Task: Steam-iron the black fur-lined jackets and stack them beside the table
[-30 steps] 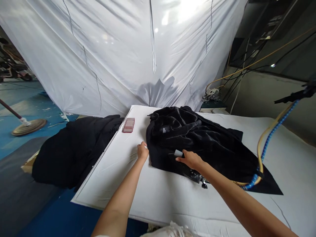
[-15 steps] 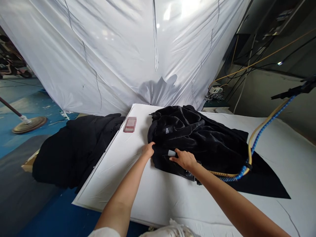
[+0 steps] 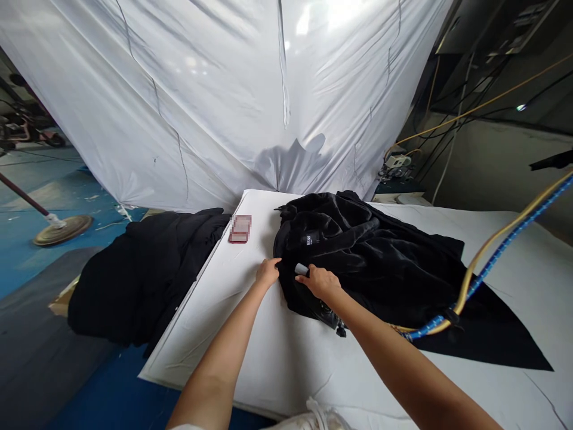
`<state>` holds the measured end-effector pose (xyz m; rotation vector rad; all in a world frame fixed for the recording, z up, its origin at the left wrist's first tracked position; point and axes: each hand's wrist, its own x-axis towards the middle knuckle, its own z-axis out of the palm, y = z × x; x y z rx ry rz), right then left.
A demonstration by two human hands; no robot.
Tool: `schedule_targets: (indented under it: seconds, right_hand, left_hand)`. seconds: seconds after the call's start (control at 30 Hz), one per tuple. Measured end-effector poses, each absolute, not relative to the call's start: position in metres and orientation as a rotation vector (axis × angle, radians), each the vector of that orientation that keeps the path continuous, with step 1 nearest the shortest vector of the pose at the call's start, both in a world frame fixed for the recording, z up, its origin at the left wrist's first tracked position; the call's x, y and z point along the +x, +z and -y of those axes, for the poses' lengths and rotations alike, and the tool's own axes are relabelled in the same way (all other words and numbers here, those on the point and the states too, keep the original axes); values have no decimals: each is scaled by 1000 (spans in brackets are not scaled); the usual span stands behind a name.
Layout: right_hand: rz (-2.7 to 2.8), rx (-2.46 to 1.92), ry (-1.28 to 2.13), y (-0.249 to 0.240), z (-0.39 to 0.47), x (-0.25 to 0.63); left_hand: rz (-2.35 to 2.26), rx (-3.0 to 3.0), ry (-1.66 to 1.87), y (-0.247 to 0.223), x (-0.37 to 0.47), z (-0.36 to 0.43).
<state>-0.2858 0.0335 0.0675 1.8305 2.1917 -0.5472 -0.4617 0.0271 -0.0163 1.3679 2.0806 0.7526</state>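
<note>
A: so what are the hands up to?

B: right hand (image 3: 320, 281) has its fingers wrapped round a grey-ended tool (image 3: 301, 269), can't make out exactly what. left hand (image 3: 267, 273) is curled up, thumb side against the edge of the black garment (image 3: 358, 239). whether it's pinching cloth, no idea, the fingertips don't show.

A: how far along, you reckon?

B: my guess is partway. garment's laid out on the white table (image 3: 282, 358) just past the forearms, furry lining up, label (image 3: 308, 240) showing. that bit's done. it's rumpled though, and the tool's right over the edge strip, so I'd say that part isn't finished. can't see any result under the hand.

A: and around it?

B: blue-and-yellow hose (image 3: 510, 246) looping over the right end. small reddish thing (image 3: 240, 229), blurred out, near the table's left edge, and a dark cloth pile (image 3: 143, 275) beside that edge. farther off: blue floor (image 3: 22, 227), a pole on a round base (image 3: 62, 230), and a big white sheet (image 3: 224, 107) hanging behind everything.
</note>
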Motion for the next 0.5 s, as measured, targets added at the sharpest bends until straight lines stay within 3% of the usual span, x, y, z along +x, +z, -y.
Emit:
schedule_targets:
  seconds: [0.5]
  right_hand:
    - [-2421,1472,-519,72,-43,-302]
  left_hand:
    - [-2213,1447,1094,38,-474,-12]
